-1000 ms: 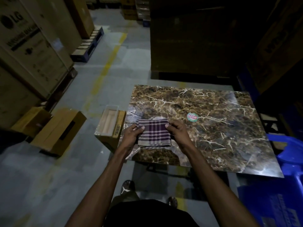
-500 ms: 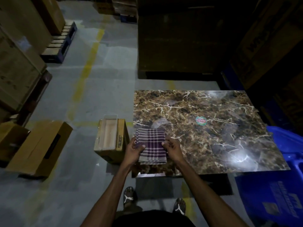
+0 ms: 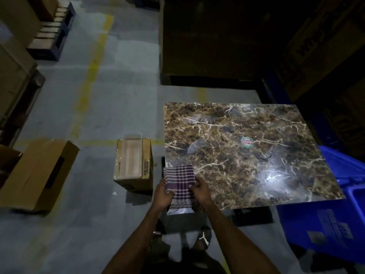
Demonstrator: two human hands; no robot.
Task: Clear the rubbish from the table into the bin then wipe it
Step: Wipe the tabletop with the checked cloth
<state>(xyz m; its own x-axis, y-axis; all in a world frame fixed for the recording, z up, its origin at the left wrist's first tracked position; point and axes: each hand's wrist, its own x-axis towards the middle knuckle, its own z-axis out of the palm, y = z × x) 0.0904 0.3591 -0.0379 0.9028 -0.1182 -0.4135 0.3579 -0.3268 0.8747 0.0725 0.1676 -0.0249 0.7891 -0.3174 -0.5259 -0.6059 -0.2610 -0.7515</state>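
A folded purple-and-white checked cloth (image 3: 179,180) lies on the near left corner of the brown marble-patterned table (image 3: 246,165). My left hand (image 3: 165,192) grips the cloth's left edge and my right hand (image 3: 200,189) pinches its right edge. A small round red-and-green sticker (image 3: 246,142) sits near the table's middle. An open cardboard box (image 3: 133,165) with a pale lining stands on the floor just left of the table.
A blue plastic bin (image 3: 331,214) stands at the table's right side. A larger cardboard box (image 3: 37,175) lies on the floor at the left. Stacked cartons and pallets (image 3: 51,34) line the far left; dark crates (image 3: 207,36) stand behind the table.
The cloth has slid toward me to the table's near left corner, with both hands still on it. The view has shifted left and back from the table.
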